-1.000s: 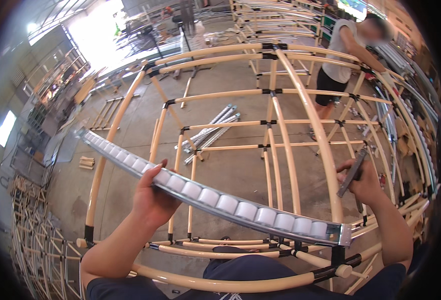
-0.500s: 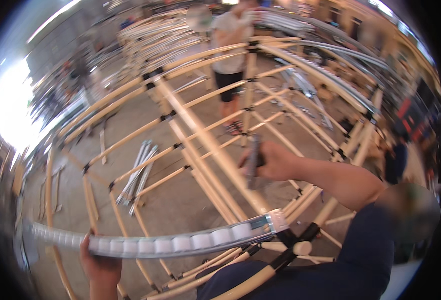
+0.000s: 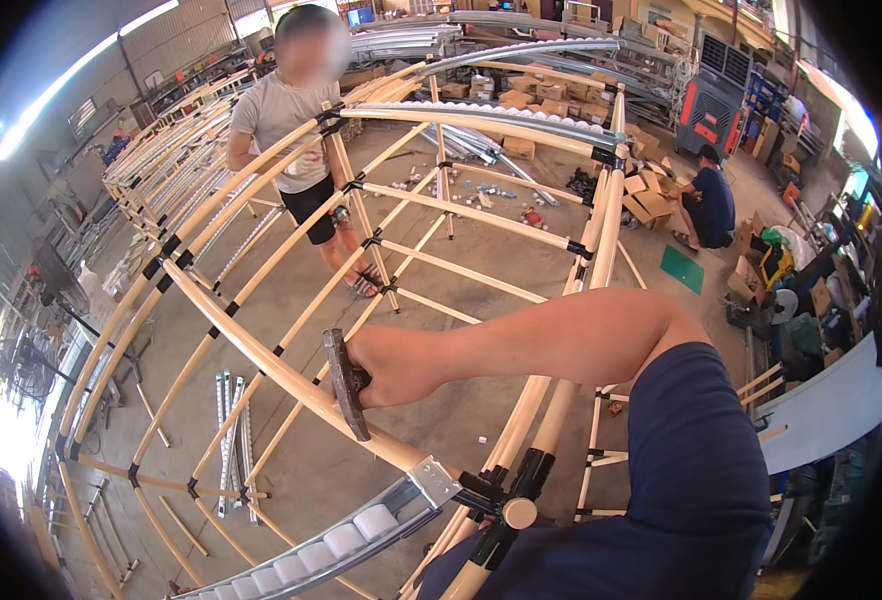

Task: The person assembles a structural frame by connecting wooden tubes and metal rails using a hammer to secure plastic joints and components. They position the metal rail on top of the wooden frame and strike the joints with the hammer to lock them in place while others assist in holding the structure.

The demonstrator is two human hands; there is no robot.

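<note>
The tan pipe frame (image 3: 556, 415) is spreading out around the person, and across its near corner the roller track (image 3: 344, 541) is slanting, running from the lower edge up to the end of a long pipe (image 3: 393, 452). Good handling here is probably calling for steady support along the track, its end lying square to the pipe, and light, controlled movement, since so long a piece could be twisting or slipping under uneven support. The right hand (image 3: 396, 368) is forming a fully closed fist over the pipe, gripping a dark metal tool (image 3: 346, 390). Nearer the person, the metal end bracket (image 3: 434, 482) is sitting beside a black joint (image 3: 534, 470); whether it is touching the pipe, I cannot tell. Only a sliver of the left hand (image 3: 177, 588) is showing by the track, so its opening and grip are remaining unclear.
</note>
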